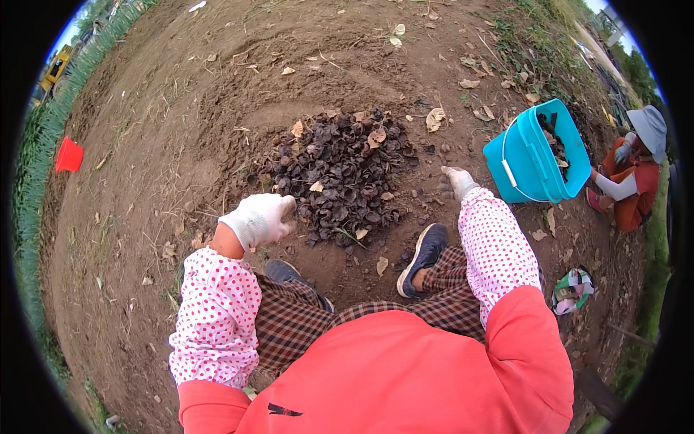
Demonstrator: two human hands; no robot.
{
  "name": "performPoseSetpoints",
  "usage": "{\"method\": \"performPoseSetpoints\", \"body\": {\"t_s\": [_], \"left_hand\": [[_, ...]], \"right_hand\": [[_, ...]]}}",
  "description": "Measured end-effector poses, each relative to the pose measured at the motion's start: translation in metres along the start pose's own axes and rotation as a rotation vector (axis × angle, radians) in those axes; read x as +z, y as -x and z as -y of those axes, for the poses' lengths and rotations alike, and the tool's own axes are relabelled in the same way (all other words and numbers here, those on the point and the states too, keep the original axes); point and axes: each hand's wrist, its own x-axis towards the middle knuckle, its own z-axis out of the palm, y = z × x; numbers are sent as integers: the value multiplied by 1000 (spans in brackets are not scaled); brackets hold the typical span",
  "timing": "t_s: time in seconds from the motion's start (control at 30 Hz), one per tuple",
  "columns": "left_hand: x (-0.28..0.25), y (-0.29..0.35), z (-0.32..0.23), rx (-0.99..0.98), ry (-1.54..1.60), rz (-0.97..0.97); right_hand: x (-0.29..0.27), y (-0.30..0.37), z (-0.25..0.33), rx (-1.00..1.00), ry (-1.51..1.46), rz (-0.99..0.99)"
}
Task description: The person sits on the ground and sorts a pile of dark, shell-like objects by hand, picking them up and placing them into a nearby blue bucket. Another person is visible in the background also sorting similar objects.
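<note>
A heap of dark brown, curled husks or shells (343, 177) lies on the soil in front of me, with a few dry leaves on it. My left hand (260, 219), in a whitish glove soiled at the fingertips, is at the heap's near left edge. Its fingers curl inward, and whatever they may hold is hidden. To the right of the heap is my right hand (457, 181), also gloved, apart from the husks. Its fingers are loosely bent and spread, and no object shows in them.
A tilted turquoise bucket (510, 160) with dark pieces inside stands at right. Beyond it a person (637, 170) in a grey hat crouches. A patterned bag (573, 291) lies near my right elbow. A red bucket (69, 155) is far left. My shoes (424, 257) flank the near ground.
</note>
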Motion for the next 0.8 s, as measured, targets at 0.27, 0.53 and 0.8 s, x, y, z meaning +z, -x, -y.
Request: {"method": "performPoseSetpoints", "body": {"t_s": [0.27,0.53,0.8], "left_hand": [[3,2,4,-43,-34,67],[6,13,9,-38,5,43],[5,16,13,-91,34,86]], "right_hand": [[102,-7,-65,-121,495,123],[173,10,-64,-306,667,93],[221,18,-78,-362,540,-30]]}}
